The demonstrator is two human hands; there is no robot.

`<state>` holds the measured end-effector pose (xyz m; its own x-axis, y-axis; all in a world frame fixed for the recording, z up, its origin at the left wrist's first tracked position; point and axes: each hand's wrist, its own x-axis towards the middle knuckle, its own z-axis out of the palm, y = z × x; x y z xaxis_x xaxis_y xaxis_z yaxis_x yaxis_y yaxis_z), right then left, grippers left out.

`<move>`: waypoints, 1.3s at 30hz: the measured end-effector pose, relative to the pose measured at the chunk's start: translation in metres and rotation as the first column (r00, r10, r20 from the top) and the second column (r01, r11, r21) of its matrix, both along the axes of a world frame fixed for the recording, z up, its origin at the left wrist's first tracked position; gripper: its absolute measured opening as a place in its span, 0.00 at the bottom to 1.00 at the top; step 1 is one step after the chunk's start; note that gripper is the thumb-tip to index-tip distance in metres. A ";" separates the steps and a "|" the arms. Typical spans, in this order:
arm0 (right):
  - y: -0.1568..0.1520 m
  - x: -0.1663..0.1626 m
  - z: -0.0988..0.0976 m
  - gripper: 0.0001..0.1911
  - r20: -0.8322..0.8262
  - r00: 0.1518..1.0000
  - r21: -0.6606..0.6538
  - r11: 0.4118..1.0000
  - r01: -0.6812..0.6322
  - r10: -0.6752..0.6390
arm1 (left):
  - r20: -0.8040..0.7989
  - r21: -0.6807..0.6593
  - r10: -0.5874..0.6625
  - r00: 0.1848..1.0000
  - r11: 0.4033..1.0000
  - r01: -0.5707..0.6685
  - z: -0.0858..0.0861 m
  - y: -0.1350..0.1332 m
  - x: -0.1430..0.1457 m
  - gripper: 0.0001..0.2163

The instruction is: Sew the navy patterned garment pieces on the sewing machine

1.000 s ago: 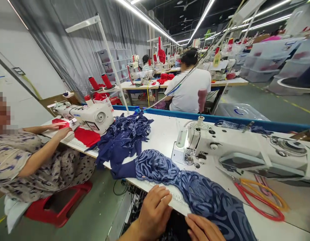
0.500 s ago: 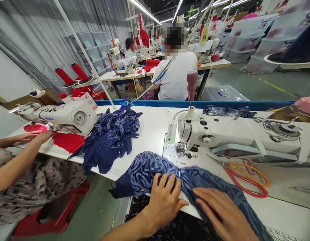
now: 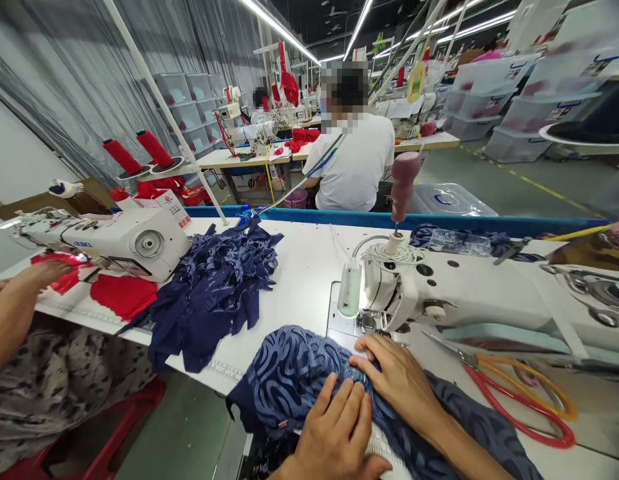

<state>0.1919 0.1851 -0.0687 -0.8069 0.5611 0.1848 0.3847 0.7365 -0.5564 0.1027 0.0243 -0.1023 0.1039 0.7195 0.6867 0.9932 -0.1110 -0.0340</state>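
Observation:
A dark blue garment with a raised swirl pattern lies bunched on the white table in front of a white sewing machine. My left hand rests flat on the fabric near the table's front edge, fingers stretched out. My right hand lies on the fabric further in, fingers extended and pressed together, with the fingertips close to the machine's needle area.
A pile of dark blue pieces lies left of the machine. Scissors with red and orange handles lie at the right. At the left a co-worker's hand works red fabric at another machine. A person in white sits beyond.
My right hand has moved forward over the fabric toward the needle. The left hand slid back and right. The garment has been pushed up closer to the machine.

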 end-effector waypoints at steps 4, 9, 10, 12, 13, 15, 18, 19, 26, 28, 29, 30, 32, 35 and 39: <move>0.000 0.000 0.000 0.07 0.022 1.000 -0.036 0.999 -0.002 0.002 | -0.009 -0.078 -0.001 1.000 0.997 0.001 0.001 -0.004 -0.001 0.25; 0.010 0.003 0.003 0.09 0.038 0.998 -0.091 0.995 -0.050 0.054 | -0.016 -0.146 -0.007 1.000 0.989 0.005 0.018 -0.003 -0.003 0.24; 0.012 0.004 0.003 0.10 0.039 0.997 -0.105 0.992 -0.068 0.072 | -0.022 -0.166 -0.008 1.000 0.986 0.005 0.022 -0.003 -0.004 0.24; 0.015 0.006 0.004 0.11 0.035 0.996 -0.117 0.990 -0.079 0.084 | -0.030 -0.200 -0.006 1.000 0.980 0.000 0.029 -0.003 -0.005 0.24; 0.015 0.007 0.004 0.11 0.034 0.997 -0.112 0.991 -0.072 0.076 | -0.034 -0.216 -0.010 0.999 0.976 0.003 0.031 -0.003 -0.005 0.23; 0.014 0.008 0.004 0.10 0.036 0.998 -0.093 0.994 -0.048 0.051 | -0.040 -0.254 -0.035 0.999 0.967 0.024 0.033 -0.005 -0.005 0.22; 0.011 0.005 0.004 0.08 0.046 0.998 -0.069 0.997 -0.031 0.034 | -0.038 -0.282 -0.065 0.997 0.958 0.052 0.030 -0.009 -0.005 0.22; 0.011 0.004 0.004 0.07 0.045 0.998 -0.062 0.998 -0.029 0.032 | -0.035 -0.279 -0.068 0.997 0.959 0.055 0.029 -0.010 -0.005 0.23; 0.008 0.012 0.014 0.07 -0.041 0.997 -0.034 0.998 -0.061 0.060 | 0.149 -0.337 -0.062 0.987 0.935 0.110 0.041 -0.007 -0.009 0.22; 0.002 0.025 0.017 0.11 -0.096 0.992 0.013 0.996 -0.084 0.085 | 0.205 -0.353 -0.042 0.978 0.929 0.114 0.051 -0.001 -0.013 0.18; -0.002 0.032 0.018 0.12 -0.125 0.987 0.065 0.994 -0.093 0.101 | 0.211 -0.352 -0.030 0.977 0.930 0.105 0.054 0.002 -0.016 0.16; -0.005 0.038 0.018 0.12 -0.147 0.982 0.129 0.986 -0.104 0.122 | 0.202 -0.348 -0.020 0.979 0.933 0.091 0.057 0.006 -0.018 0.14; -0.011 0.047 0.017 0.12 -0.156 0.971 0.254 0.957 -0.137 0.180 | 0.157 -0.339 -0.010 0.988 0.938 0.063 0.057 0.013 -0.023 0.12; -0.016 0.050 0.012 0.13 -0.097 0.964 0.342 0.918 -0.200 0.246 | 0.074 -0.321 -0.011 0.997 0.946 0.034 0.049 0.021 -0.025 0.11; -0.020 0.048 0.003 0.15 -0.060 0.971 0.452 0.873 -0.182 0.233 | 0.010 -0.267 -0.003 1.000 0.964 0.005 0.035 0.023 -0.024 0.10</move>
